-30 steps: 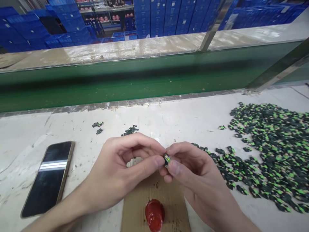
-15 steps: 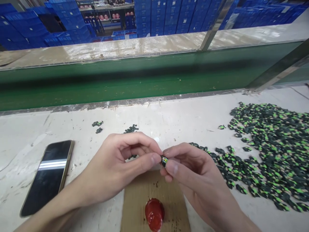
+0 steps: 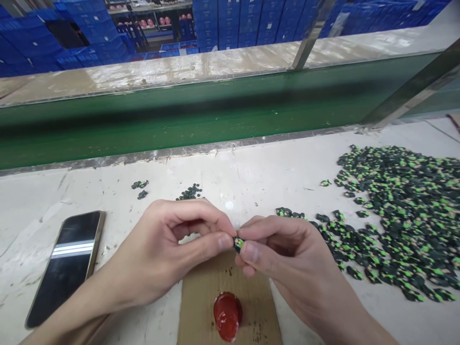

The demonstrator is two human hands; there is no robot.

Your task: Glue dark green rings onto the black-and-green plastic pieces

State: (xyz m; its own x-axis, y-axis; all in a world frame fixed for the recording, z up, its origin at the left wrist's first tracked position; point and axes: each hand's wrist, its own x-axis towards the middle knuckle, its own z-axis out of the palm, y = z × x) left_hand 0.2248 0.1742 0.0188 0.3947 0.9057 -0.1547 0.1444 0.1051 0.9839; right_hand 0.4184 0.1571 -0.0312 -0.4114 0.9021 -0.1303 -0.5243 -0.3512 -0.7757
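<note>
Between the fingertips of both hands sits a small dark-green piece with bright green and yellow markings (image 3: 238, 244). My left hand (image 3: 183, 249) pinches its left side with thumb and forefinger. My right hand (image 3: 283, 254) pinches its right side the same way, the other fingers curled below. Beneath the hands lies a piece of brown cardboard (image 3: 201, 297) with dark specks, bearing a small red, glossy cup-like object (image 3: 227, 316). Past my left hand is a cluster of small dark discs (image 3: 190, 191), partly hidden by that hand.
To the right spreads a large heap of similar green-and-black pieces (image 3: 406, 206). A phone (image 3: 68, 263) lies at the left, under my forearm's edge. A few loose pieces (image 3: 140, 186) lie beyond it. A green conveyor belt (image 3: 179, 124) runs behind the table, with blue crates (image 3: 230, 24) stacked farther back.
The view has shifted slightly, so most things sit a little farther left. Both hands keep their pinch on the small piece, with only a slight change in its angle.
</note>
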